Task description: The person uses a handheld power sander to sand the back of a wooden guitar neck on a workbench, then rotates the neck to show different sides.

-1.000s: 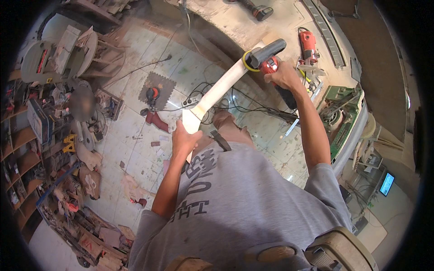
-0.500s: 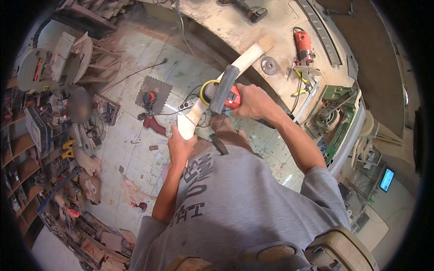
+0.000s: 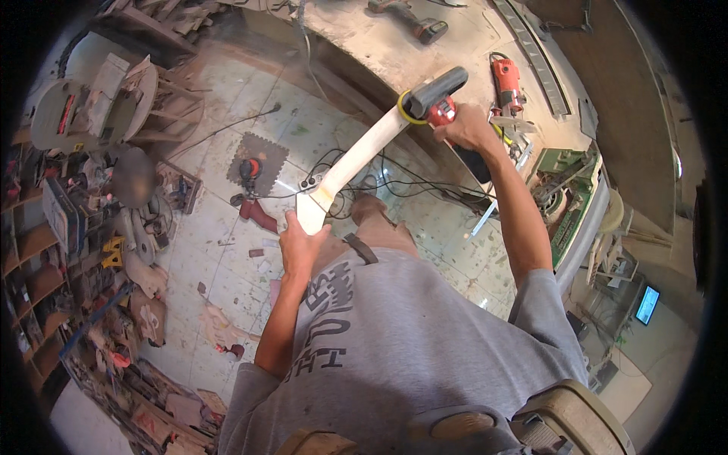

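Observation:
My left hand point(image 3: 302, 246) grips the near end of a long, pale, bent wooden piece point(image 3: 365, 157), its fingers wrapped round the end. The piece slants up and away to the right, its far end hidden at the bench edge under a red power sander point(image 3: 442, 113). My right hand point(image 3: 472, 129) is closed round this sander. A yellow-rimmed pad point(image 3: 409, 109) on the sander sits against the wood, near its far end. On top of the tool is a long dark grey, rounded part point(image 3: 440, 87).
A dusty workbench point(image 3: 345, 30) carries a cordless drill point(image 3: 409, 20) and a red angle grinder point(image 3: 507, 83). Beside it stands a green machine point(image 3: 565, 205). Black cables point(image 3: 394, 182) cross the floor under the wood. Another sander point(image 3: 249, 169) lies on a grey mat point(image 3: 265, 152). Cluttered shelves point(image 3: 34, 243) line the left.
My right hand has moved the sander forward and right along the wood, from its middle toward the far end. My left hand still holds the near end in about the same place.

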{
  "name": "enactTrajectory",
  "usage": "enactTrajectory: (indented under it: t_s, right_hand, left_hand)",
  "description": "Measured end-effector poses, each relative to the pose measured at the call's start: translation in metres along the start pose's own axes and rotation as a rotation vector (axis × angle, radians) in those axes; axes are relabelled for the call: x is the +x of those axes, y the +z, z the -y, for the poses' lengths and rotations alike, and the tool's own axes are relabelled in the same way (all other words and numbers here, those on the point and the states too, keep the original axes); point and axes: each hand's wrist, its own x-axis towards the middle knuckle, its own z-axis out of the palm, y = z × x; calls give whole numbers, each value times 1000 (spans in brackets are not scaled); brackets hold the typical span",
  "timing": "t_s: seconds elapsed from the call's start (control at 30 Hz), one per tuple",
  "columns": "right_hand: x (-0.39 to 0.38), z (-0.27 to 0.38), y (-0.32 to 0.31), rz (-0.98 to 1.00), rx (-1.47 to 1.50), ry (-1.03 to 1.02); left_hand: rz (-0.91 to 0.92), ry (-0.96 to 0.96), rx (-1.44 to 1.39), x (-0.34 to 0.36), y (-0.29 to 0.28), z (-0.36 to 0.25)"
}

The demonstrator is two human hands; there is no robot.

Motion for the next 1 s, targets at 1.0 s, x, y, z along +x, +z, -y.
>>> enactTrajectory:
  t_s: [1.0]
  right_hand:
    - [-111,90,31,73,117,-206]
  left_hand:
    - [-190,146,233,-6,-5,-6]
